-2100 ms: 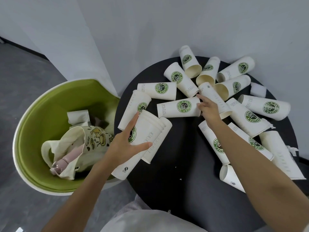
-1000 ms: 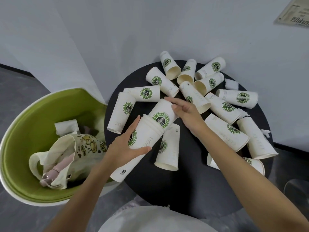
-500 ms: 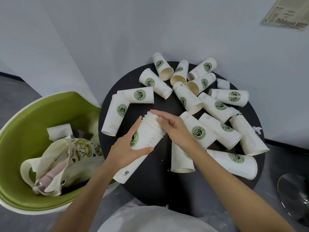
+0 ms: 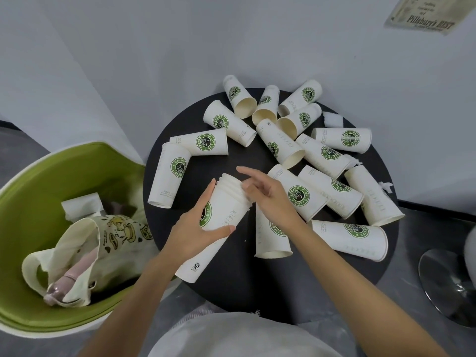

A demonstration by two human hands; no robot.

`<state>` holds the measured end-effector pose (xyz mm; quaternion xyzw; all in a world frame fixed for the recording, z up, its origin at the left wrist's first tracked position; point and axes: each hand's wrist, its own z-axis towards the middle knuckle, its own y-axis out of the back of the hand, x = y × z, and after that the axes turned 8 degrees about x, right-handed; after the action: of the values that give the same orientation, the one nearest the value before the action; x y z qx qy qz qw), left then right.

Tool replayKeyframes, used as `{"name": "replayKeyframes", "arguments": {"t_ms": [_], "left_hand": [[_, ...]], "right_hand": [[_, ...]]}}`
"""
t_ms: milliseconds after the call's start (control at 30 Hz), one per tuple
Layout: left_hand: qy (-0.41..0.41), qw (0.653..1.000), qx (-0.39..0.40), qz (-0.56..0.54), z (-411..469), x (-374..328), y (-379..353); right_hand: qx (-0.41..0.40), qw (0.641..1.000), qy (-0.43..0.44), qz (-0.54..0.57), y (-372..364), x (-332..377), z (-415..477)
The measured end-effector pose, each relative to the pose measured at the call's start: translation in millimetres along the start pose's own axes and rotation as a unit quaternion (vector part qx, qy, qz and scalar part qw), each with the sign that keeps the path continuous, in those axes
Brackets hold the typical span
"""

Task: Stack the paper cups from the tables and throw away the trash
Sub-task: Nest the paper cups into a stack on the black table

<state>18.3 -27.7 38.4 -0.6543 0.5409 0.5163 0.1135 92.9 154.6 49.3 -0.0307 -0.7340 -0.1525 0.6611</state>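
Nested white paper cups [image 4: 223,215] tilt over the edge of the round black counter [image 4: 244,279], the left hand [image 4: 190,231] wrapping its fingers around them; the right hand [image 4: 269,199] spreads its fingers loosely at their narrow end.

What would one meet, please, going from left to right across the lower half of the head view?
Green chair → tote bag on it → left hand gripping the stack of cups → right hand → lying cup near the table's edge → chrome base on the floor.
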Motion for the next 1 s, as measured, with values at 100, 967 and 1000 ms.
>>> {"name": "replayKeyframes", "arguments": {"t_ms": [100,967,1000], "left_hand": [[0.001,1.0,-0.009,-0.001,-0.9,6.1,0.4],[0.058,0.984,-0.165,-0.036,-6.7,62.2,86.0],[0.058,0.983,-0.17,-0.036,-5.5,65.0,88.5]], "right_hand": [[-0.01,1.0,-0.013,0.011,0.4,-1.3,3.5],[0.055,0.991,-0.044,-0.118,-75.0,-35.7,200.4],[0.054,0.989,-0.041,-0.133,-76.2,-36.5,207.2]]}}
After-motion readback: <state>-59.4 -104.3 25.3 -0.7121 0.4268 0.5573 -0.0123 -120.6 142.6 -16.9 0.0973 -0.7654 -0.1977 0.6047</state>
